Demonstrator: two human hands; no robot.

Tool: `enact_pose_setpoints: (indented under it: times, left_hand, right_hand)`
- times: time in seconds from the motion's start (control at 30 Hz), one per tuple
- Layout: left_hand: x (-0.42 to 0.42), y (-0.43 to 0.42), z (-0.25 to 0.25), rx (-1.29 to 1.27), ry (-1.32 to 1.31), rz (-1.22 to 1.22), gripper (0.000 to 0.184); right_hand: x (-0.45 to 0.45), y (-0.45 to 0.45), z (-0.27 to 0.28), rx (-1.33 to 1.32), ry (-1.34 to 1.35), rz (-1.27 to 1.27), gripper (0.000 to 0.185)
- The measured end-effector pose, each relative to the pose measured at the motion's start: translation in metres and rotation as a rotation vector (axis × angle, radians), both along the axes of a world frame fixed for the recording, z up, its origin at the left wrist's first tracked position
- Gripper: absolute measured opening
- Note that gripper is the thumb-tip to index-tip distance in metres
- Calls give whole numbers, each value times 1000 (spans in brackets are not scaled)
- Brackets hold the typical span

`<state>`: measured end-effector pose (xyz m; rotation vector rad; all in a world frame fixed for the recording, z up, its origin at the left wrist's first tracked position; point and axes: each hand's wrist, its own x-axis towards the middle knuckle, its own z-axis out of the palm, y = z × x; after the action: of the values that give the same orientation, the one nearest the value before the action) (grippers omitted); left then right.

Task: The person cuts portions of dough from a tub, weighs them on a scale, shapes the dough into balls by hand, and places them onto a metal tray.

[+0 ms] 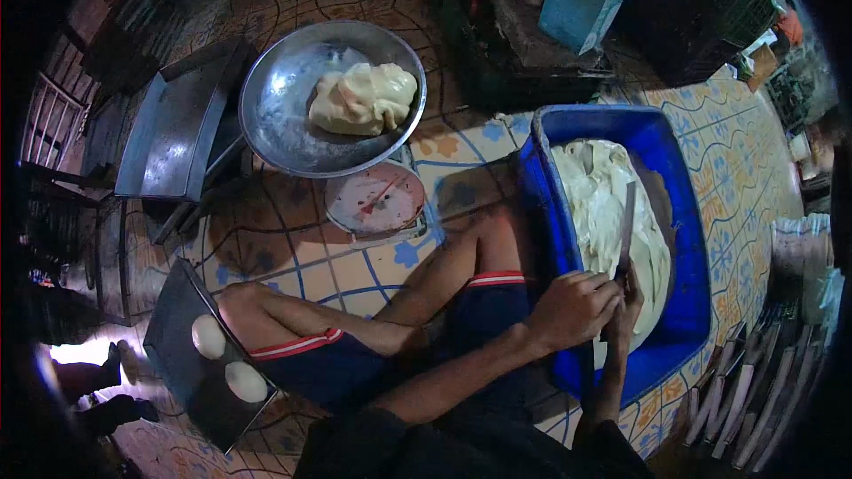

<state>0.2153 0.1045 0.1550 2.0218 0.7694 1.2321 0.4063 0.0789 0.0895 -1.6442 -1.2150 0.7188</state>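
My left hand [577,309] is closed, knuckles up, against the handle end of a long flat-bladed knife [628,217]. Beside it my right hand [627,303] wraps round the same handle, its fingers partly hidden. The blade points away from me over a large mass of pale, glossy dough [596,204]. This dough fills much of a blue plastic tub [548,177] to the right of my legs. A lump of dough [366,98] lies in a wide metal bowl [275,137], which rests on a dial scale [376,202].
Two round dough pieces [209,336] sit in a dark metal pan [182,302] by my knee. Another long metal pan [169,146] stands left of the bowl. Behind the tub are crates [497,80] and a light-blue box [581,4]. Metal strips [754,390] lie at the right.
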Motion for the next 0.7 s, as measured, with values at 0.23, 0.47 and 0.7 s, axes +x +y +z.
enact_pose_setpoints:
  times: [0.23, 0.47, 0.7]
  left_hand:
    - [89, 29, -32, 63, 410, 0, 15]
    - [106, 20, -68, -40, 740, -218, 10]
    - [98, 32, -50, -300, 237, -26, 15]
  right_hand:
    - [32, -13, 27, 76, 189, -274, 41]
    - [70, -43, 4, -216, 128, -244, 46]
    - [17, -78, 37, -555, 356, -4, 43]
